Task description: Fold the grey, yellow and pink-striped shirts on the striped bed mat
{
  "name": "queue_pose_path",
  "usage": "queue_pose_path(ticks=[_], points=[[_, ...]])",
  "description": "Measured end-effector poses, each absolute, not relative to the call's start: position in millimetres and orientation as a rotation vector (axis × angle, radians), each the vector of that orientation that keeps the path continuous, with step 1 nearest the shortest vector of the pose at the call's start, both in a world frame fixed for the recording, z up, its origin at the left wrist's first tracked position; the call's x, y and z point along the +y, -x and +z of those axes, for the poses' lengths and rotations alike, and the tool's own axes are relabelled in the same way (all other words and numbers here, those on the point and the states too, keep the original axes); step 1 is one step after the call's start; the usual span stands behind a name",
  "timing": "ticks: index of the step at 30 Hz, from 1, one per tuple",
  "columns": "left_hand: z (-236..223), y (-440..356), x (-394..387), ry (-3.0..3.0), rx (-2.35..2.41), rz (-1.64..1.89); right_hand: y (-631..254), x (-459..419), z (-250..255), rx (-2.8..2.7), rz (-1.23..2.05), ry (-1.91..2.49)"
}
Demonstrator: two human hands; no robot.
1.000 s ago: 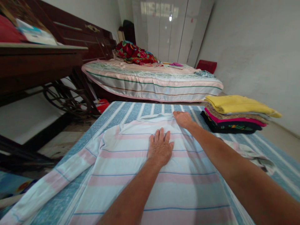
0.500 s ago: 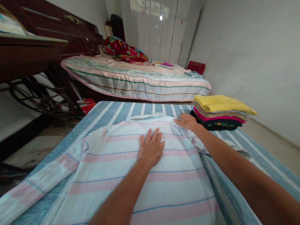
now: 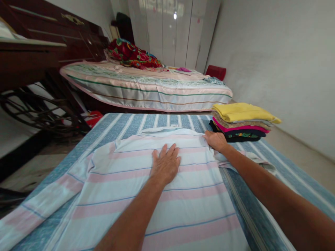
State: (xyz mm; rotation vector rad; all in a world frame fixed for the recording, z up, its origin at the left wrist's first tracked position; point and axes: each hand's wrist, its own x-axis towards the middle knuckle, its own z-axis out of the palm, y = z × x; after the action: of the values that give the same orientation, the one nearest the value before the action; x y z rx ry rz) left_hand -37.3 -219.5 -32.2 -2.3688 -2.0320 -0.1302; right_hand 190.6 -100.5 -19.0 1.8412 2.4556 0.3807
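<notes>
Head view: a striped long-sleeved shirt (image 3: 188, 195) lies spread beneath the left hand (image 3: 165, 165), which rests flat on its upper part, fingers apart. A blue-and-white striped cover (image 3: 247, 205) lies under the shirt. Slightly farther out, the right hand (image 3: 216, 140) pinches the shirt at the shoulder. Just beside and beyond that hand sits a stack of folded clothes (image 3: 242, 122), yellow on top. Well past both hands is a bed (image 3: 157, 97) bearing a red floral bundle (image 3: 134, 55).
</notes>
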Motion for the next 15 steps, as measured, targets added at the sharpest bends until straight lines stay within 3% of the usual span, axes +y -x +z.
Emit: queue_pose_path(ticks=[10,15], points=[[-32.4,36.9,-218.5,2.392,-2.06,-0.164,-179.0,-148.5,-1.1,2.598,0.47,-1.829],[-30.8,35.7,-218.1,2.401,-2.081,-0.152,-182.3,-206.2,-32.0,3.054,0.128,-1.406]])
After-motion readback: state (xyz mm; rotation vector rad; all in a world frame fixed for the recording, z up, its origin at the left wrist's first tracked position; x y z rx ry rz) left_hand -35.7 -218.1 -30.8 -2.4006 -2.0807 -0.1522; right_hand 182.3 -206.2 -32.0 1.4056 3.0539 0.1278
